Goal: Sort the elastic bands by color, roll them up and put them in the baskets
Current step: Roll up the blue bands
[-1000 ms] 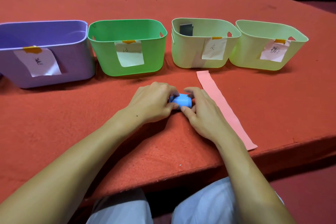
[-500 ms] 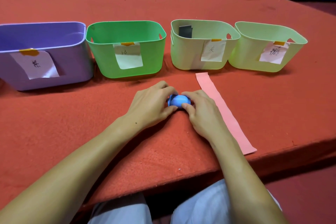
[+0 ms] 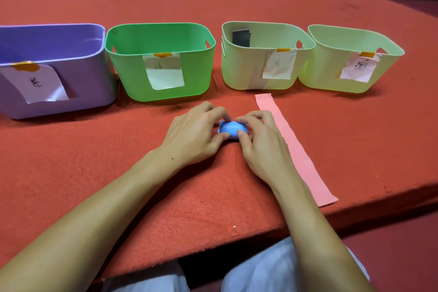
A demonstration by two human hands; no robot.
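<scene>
Head view shows a blue elastic band [image 3: 231,130] wound into a fat little roll on the red felt table [image 3: 71,173], near the front edge and just in front of the gap between the green basket [image 3: 161,61] and the left pale-green basket [image 3: 265,54]. Both hands close round it from either side: the left hand [image 3: 196,135] pinches its left end between thumb and fingers, and the right hand [image 3: 258,142] curls over its right end, thumb tip pressed on the near face.

The roll looks nearly complete (a small flap shows at its left edge), so my judgement is that the step in hand is finishing and tightening it. To do that well, keep both thumbs pressing so the coil cannot spring loose, tuck the flap flat, then lift it in one hand without easing the pinch.

Just to the right lies a pink elastic band [image 3: 294,149], flat and unrolled, running from near the baskets toward the table's edge. Farther out stand the purple basket [image 3: 59,54] at far left and the right pale-green basket [image 3: 350,59] at far right, each with a paper label. A dark grey item [image 3: 241,37] leans inside the left pale-green basket.
</scene>
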